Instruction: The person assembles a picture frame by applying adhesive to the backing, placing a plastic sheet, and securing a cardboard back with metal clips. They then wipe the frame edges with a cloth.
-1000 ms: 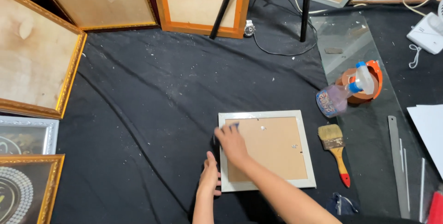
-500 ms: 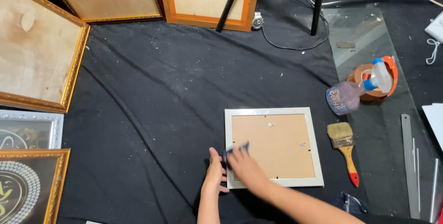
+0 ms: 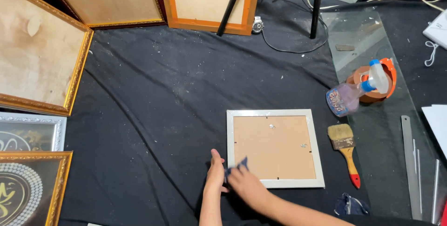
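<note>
Small white picture frame [image 3: 274, 148] lying face down on the black cloth [image 3: 153, 114], brown backing board up. Right hand [image 3: 247, 185] at the frame's near-left corner, fingers closed on a dark blue rag [image 3: 236, 166] pressed against that corner. Left hand [image 3: 215, 174] just left of the right one, flat and released on the cloth, fingertips touching the frame's left edge; grasping nothing.

Frame stretching up and to the right from both hands. Beyond the frame's far side, away to the right of the hands: paintbrush [image 3: 345, 149] with a red-tipped handle, lying just beside the frame. Farther up-right, a spray bottle [image 3: 356, 94] leaning on an orange tape roll [image 3: 378, 86], both on a glass sheet [image 3: 372, 128]. Metal ruler [image 3: 410, 165] at the far right. Well to the left of the hands, gold-framed pictures [image 3: 42, 63] along the cloth's edge.
</note>
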